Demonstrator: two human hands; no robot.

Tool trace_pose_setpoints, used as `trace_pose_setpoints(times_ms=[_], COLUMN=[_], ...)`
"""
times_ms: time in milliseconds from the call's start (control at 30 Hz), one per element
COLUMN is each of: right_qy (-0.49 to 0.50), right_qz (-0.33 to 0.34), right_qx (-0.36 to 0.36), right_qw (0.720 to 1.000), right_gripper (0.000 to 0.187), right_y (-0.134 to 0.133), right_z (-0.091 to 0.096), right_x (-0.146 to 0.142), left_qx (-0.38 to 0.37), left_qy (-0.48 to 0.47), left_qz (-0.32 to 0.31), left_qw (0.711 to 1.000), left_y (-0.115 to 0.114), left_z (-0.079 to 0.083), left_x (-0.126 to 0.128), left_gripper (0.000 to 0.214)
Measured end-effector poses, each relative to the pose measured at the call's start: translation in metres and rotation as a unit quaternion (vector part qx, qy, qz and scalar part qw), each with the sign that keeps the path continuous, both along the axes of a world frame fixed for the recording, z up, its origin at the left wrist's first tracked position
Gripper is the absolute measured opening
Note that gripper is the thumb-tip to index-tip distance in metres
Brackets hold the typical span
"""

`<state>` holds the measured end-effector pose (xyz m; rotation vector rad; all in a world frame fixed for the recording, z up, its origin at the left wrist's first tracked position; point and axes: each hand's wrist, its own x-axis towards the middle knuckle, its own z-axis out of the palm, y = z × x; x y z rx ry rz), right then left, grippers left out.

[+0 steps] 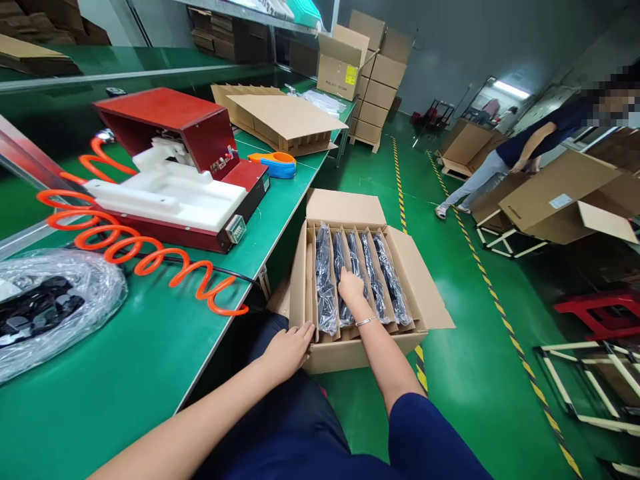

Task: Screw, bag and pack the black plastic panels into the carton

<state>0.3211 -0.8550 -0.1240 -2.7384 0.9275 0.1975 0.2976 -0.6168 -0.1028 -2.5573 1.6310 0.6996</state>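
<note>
An open cardboard box (425, 293) stands on the floor beside the green workbench (150, 360). Cardboard dividers split it into slots, and several black items in clear bags (325, 280) stand in them. My left hand (290, 347) rests on the box's near left corner, fingers stretched over the rim. My right hand (351, 288) reaches into the box and presses down on a bagged black item in a middle slot, its fingers curled over the top.
On the bench sit a red and white press fixture (175, 173), a coiled orange air hose (125, 243), a plastic bag of black parts (45, 307), a tape dispenser (275, 164) and flat cardboard (285, 120). Another person (520, 153) bends over boxes at right. A red stool (600, 310) stands nearby.
</note>
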Motion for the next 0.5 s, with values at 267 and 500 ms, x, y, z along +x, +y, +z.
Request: trace_pose_setpoints(times_ms=[267,500], right_qy=[-0.219,-0.38], right_qz=[-0.011,-0.035], right_qx=[0.022,0.034], right_qw=[0.975,0.924], right_gripper=[0.056,0.053], right_y=[-0.028,-0.033], right_z=[0.006,-0.004], right_x=[-0.058,-0.08], left_qx=[-0.001,-0.004], left_qy=[0.016,0.012], left_qz=[-0.002,-0.002], left_qw=[1.0,1.0], left_y=[0.0,0.0], left_z=[0.0,0.001], left_x=[0.001,-0.001], left_gripper=[0.067,0.066])
